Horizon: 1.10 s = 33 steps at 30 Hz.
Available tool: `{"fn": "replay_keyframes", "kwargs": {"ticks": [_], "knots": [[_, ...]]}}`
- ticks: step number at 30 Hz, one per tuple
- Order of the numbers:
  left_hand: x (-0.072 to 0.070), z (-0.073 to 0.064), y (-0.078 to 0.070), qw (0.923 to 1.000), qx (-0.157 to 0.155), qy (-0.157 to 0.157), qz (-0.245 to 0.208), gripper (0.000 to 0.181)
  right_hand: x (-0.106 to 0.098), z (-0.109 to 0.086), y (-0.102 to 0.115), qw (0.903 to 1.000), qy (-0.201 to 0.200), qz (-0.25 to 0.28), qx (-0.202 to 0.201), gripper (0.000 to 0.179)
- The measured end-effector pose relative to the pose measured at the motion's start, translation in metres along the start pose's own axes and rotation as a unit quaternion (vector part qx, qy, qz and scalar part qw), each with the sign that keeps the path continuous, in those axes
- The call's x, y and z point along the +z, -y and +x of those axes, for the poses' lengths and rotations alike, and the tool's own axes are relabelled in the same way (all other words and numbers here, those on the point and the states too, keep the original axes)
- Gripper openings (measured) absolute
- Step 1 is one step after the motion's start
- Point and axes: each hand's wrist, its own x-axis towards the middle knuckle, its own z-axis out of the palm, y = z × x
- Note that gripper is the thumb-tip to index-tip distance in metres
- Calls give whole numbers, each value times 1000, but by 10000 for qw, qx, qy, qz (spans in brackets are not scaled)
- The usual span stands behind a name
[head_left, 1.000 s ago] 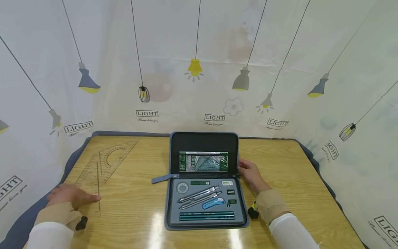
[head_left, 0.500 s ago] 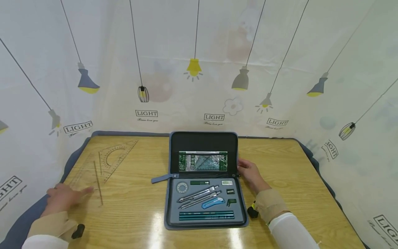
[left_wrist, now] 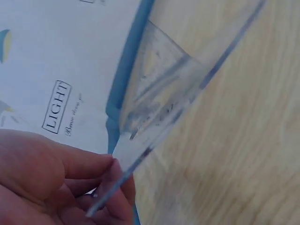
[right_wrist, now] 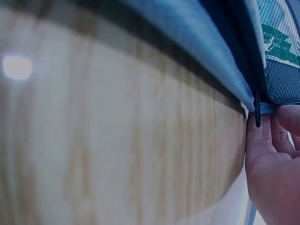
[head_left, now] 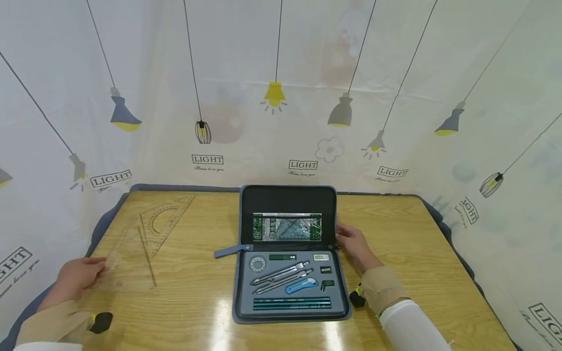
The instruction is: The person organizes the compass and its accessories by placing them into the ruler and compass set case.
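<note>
My left hand pinches a clear plastic set square by one corner between thumb and fingers. In the left wrist view the held set square slants up from the fingertips, tilted and see-through. A second clear set square, with a protractor arc, lies on the table just behind it. My right hand grips the right edge of the raised lid of a blue zip case, near the hinge. In the right wrist view its thumb is at the lid's mesh side; some fingers are hidden.
The case's grey tray holds two compasses, a blue cutter, pencils, an eraser, a sharpener and a round protractor. A packet of rulers sits in the lid's mesh pocket. Printed cloth surrounds the wooden table.
My left hand has drawn left and now pinches the set square's corner; the set square has tilted up off its flat position. The right hand and case stay where they were.
</note>
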Motion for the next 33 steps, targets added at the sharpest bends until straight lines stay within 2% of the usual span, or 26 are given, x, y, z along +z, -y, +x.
{"fn": "replay_keyframes", "kwargs": {"ticks": [1, 5, 9, 11, 13, 15, 17, 20, 21, 24, 28, 31, 33], "knots": [[-1, 0, -1, 9998, -54, 13, -204, 44, 0, 0, 0, 10000, 7, 4, 1, 41], [-3, 2, -2, 9993, 69, -155, -336, 45, -1, 0, 1, 10000, -4, 9, 43, 41], [-2, 12, 2, 9973, 490, -52, -538, 47, -1, 0, 1, 10000, -32, 10, 55, 42], [2, 18, 3, 9942, 651, 39, -853, 36, 0, -1, 1, 10000, -39, 7, 58, 42], [9, 19, 0, 9902, 809, 37, -1140, 36, 0, -1, 1, 10000, -45, 17, 67, 42], [17, 14, -11, 9860, 1006, 62, -1326, 46, 0, -1, 1, 10000, -47, 6, 70, 42], [25, 3, -27, 9806, 1170, 102, -1573, 55, 0, -1, 1, 9999, -67, 2, 79, 42], [36, -14, -47, 9664, 1465, 297, -2091, 54, 1, 0, 0, 10000, -74, 6, 44, 42], [39, -18, -53, 9606, 1547, 363, -2282, 48, 1, 0, 0, 10000, -73, -3, 38, 42], [47, -29, -66, 9343, 1755, 647, -3035, 31, 2, 0, 0, 10000, -77, -32, -45, 42], [61, -37, -81, 9217, 1817, 846, -3320, 28, 2, -1, 1, 9999, -90, -93, -71, 42], [73, -38, -89, 9213, 1840, 912, -3303, 28, 1, -2, 1, 9999, -81, -112, -14, 42], [82, -38, -95, 9158, 1933, 1039, -3363, 32, 1, -2, 1, 9999, -72, -106, 6, 42]]}}
